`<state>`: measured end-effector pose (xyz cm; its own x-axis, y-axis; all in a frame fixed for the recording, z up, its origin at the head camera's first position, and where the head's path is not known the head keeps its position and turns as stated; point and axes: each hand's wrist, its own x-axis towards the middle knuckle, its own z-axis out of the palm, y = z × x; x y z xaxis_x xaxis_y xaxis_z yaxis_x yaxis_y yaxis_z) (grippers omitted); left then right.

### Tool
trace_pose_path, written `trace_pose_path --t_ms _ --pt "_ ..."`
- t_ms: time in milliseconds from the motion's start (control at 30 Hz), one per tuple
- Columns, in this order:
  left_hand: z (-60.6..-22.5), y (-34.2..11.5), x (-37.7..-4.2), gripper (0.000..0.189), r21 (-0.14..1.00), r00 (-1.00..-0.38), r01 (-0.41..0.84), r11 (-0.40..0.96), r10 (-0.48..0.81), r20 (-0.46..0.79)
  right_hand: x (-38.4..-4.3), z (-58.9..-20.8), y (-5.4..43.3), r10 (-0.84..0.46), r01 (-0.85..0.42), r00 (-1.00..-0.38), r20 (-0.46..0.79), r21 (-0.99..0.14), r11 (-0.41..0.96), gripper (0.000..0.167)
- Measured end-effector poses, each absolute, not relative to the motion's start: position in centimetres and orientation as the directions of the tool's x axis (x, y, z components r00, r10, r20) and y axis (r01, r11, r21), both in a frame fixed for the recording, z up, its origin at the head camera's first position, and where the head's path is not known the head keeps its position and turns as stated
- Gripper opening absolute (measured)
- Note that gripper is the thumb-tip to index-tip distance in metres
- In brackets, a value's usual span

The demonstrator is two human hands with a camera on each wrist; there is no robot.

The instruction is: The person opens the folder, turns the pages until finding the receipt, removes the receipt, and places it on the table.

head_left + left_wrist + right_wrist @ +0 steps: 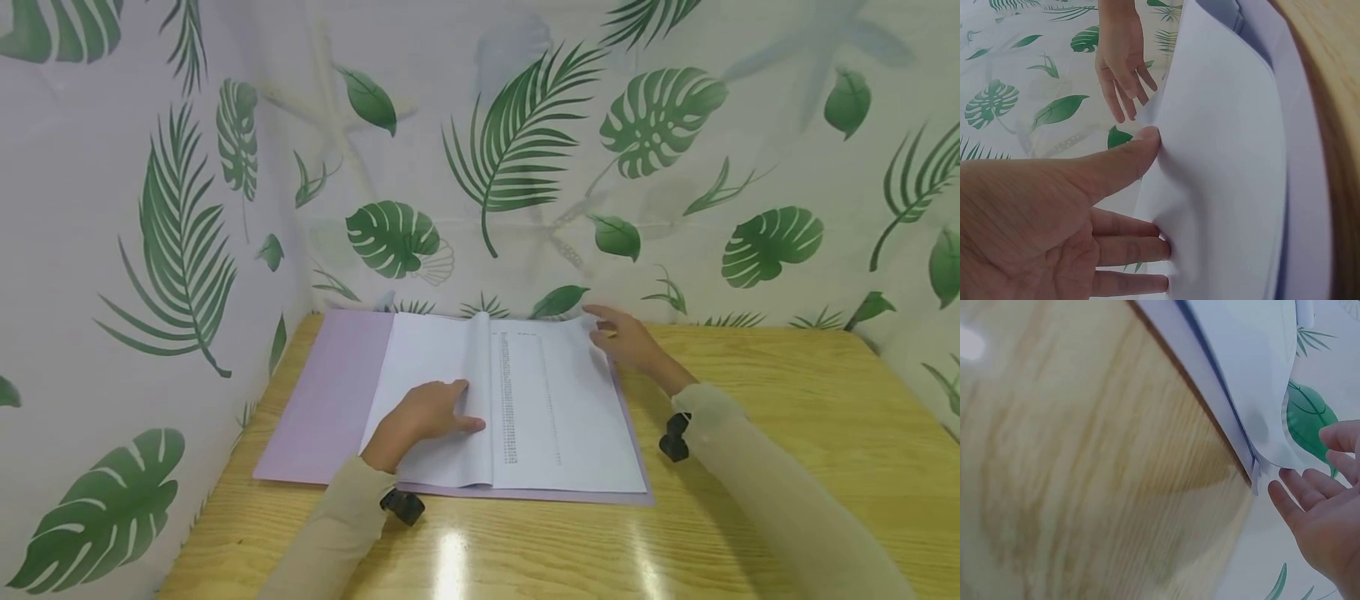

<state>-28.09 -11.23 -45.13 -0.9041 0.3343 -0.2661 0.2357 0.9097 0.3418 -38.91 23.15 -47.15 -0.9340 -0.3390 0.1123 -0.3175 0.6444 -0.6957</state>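
Observation:
An open booklet of white pages [442,350] in a lilac folder cover [337,375] lies on the wooden table. Its right page [581,417] carries columns of small print. My left hand [427,412] rests on the left page near the raised fold, and its thumb and straight fingertips [1147,250] touch the bulging paper. At the far right corner of the printed page is my right hand [626,340]. Its loosely spread fingertips [1285,474] meet the lifted, curling page corner [1272,450].
Wood-grain table [750,400] extends to the right and in front of the folder. A pale cloth backdrop [525,275] with green leaf prints stands right behind and to the left of it. Each wrist wears a small black camera mount [673,437].

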Motion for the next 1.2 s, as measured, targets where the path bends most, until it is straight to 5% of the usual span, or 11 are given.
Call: trace_pose_path --t_ms 1200 --pt "-45.0 -11.1 -28.0 0.084 0.335 -0.905 0.247 0.909 0.339 -0.255 -37.4 -47.9 22.1 -0.327 -0.239 -0.944 -0.036 -0.606 0.758 0.059"
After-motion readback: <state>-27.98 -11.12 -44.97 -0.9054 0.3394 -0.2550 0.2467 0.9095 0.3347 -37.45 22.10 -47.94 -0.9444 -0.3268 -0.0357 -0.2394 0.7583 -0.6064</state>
